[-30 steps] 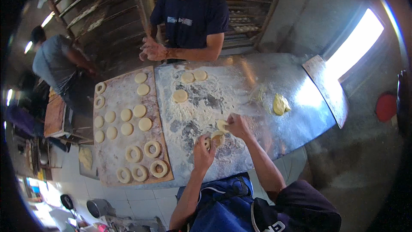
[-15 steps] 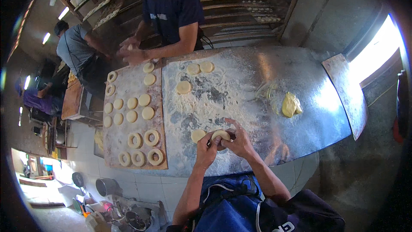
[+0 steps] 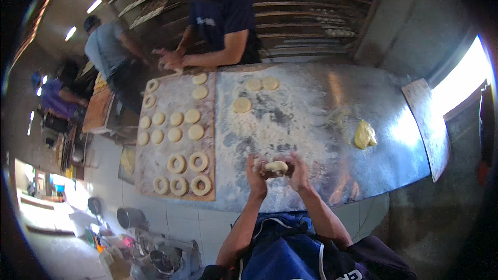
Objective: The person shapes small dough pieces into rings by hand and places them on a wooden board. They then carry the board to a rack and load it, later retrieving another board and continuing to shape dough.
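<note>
Possibly fragile: a pale, rounded dough piece (image 3: 276,166) held above the floury, grey metal table (image 3: 358,101), near its front edge.
The left hand (image 3: 256,177) and right hand (image 3: 299,175) grip it from both sides, fingers curled; uneven pressure could flatten or tear it, and a loosened grip could drop it askew.

Left hand (image 3: 256,179) and right hand (image 3: 298,177) close on one shared grip, one at either side of it, palms turned inward. Fingers (image 3: 252,161) point to its far side; individual placement is blurred. Left forearm (image 3: 241,231) and right forearm (image 3: 328,220), both bare, converge on the grip from its near side.
</note>
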Demonstrator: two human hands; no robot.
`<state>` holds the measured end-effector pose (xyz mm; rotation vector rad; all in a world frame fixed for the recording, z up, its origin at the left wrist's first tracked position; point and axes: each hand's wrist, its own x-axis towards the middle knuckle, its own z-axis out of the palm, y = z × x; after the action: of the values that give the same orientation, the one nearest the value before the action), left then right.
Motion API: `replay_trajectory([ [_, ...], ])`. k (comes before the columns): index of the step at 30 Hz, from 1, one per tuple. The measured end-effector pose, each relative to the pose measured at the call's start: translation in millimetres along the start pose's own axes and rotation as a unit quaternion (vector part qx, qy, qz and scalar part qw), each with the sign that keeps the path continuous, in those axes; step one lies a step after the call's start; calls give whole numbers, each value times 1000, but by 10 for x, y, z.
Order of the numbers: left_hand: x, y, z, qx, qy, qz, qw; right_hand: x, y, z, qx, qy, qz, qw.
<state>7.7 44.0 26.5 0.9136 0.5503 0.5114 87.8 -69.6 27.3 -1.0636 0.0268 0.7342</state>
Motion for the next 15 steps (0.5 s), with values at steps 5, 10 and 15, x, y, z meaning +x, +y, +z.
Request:
replay_trajectory([
  [5, 34, 51, -297, 246, 8, 126, 961, -61, 158, 376, -463, -58, -110, 878],
  [10, 110, 324, -735, -214, 2, 47, 976, -128, 499, 896, -223, -3, -56, 973],
  [15, 78, 640, -1177, 66, 63, 143, 986, -5, 799, 1265, -304, -70, -98, 945],
])
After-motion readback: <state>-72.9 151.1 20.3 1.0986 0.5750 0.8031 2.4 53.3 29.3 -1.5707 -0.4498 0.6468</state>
